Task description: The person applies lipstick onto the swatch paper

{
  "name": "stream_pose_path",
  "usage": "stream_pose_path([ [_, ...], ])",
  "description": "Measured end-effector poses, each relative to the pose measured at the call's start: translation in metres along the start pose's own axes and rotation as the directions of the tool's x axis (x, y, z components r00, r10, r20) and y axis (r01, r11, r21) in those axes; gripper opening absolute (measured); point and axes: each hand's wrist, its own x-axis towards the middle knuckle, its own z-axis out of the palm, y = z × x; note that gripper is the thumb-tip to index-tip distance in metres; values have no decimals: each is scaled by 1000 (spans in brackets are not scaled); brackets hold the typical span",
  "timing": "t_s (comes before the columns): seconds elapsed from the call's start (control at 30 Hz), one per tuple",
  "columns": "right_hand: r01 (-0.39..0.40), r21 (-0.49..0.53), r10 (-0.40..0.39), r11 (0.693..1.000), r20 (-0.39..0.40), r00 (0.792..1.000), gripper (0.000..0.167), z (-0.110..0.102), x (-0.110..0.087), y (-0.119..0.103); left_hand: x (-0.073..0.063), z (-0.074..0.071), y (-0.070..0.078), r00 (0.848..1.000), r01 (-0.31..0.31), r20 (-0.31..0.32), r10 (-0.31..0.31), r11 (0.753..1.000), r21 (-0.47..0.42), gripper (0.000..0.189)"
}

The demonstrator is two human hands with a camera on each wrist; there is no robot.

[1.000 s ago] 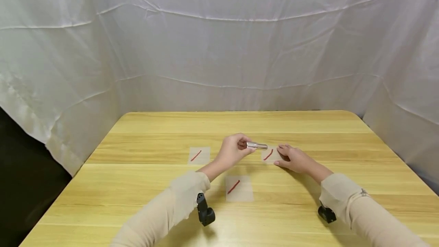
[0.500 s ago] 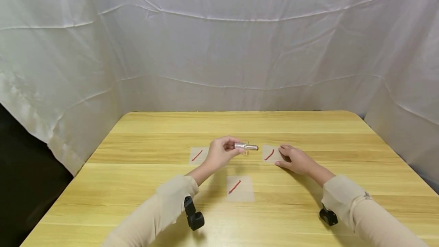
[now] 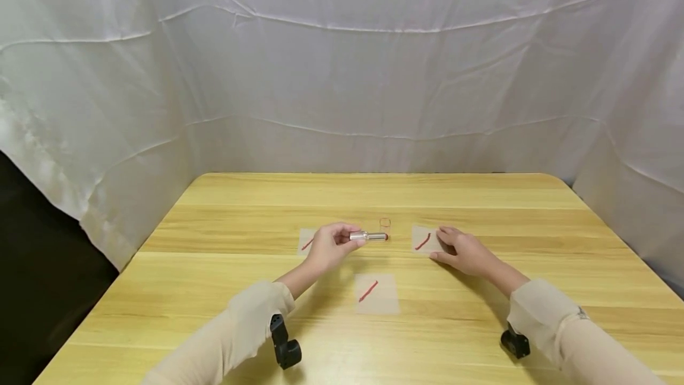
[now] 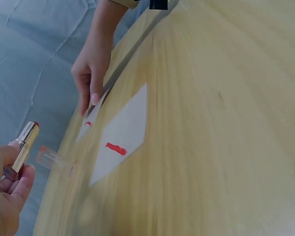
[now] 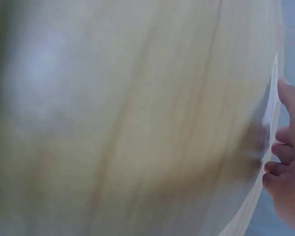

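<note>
Above the table, my left hand (image 3: 327, 248) holds a silver lipstick (image 3: 369, 236) between thumb and fingers, its red tip pointing right. The lipstick (image 4: 25, 142) also shows at the left of the left wrist view. Just behind the tip, a clear lipstick cap (image 3: 385, 224) stands on the table. My right hand (image 3: 464, 251) rests at the right edge of a small paper square (image 3: 419, 247) bearing a red stroke, thumb and fingers spread. In the right wrist view my right hand (image 5: 289, 157) lies at the right edge, partly cut off.
A second marked paper square (image 3: 387, 302) lies nearer the front. Another marked square (image 3: 304, 241) at the left is partly hidden behind my left hand. Pale cloth (image 3: 374, 76) hangs behind the wooden table (image 3: 203, 314).
My left hand has moved left and slightly down with the lipstick, away from the right paper square. The clear cap behind it has come into view. My right hand has stayed in place.
</note>
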Motion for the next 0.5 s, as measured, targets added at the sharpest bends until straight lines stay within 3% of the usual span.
stream_pose_path([
  [0.27,21,78,-11,997,-117,993,56,4,-7,-9,-4,-1,-7,999,43,7,-42,997,-66,21],
  [0.5,47,207,12,977,-272,962,46,4,-14,-29,-10,-2,-9,997,72,14,-71,987,-147,23],
])
